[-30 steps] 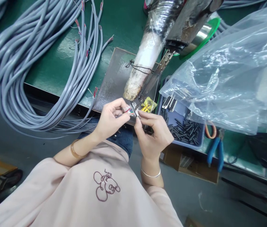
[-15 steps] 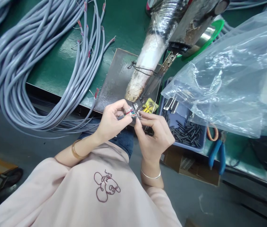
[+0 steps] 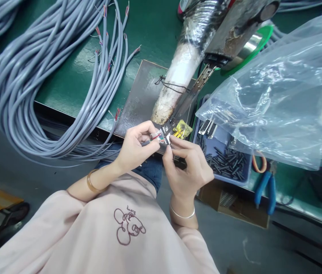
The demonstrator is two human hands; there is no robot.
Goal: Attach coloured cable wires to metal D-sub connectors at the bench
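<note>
My left hand (image 3: 136, 146) is closed, thumb and fingertips pinching the thin coloured wires (image 3: 156, 136) of a grey cable. Facing it, my right hand (image 3: 189, 163) grips a small metal multi-pin connector (image 3: 167, 137) between thumb and fingers. The wire ends lie right at the connector's pins; whether each one is joined is too small to tell. What looks like a soldering iron (image 3: 187, 97) slants down from above, its tip at the connector. Beside it is a white, film-wrapped tube (image 3: 172, 78) with a browned end.
A yellow sponge-like piece (image 3: 184, 128) lies just beyond my right fingers. To the right, a blue bin (image 3: 245, 179) holds black tubing pieces and connectors, near blue-handled pliers (image 3: 266, 190) and a clear plastic bag (image 3: 272, 99). Bundled grey cables (image 3: 21, 91) cover the left side.
The view has shifted slightly. My right hand and the connector have moved a little down and to the right; both hands keep their grips.
</note>
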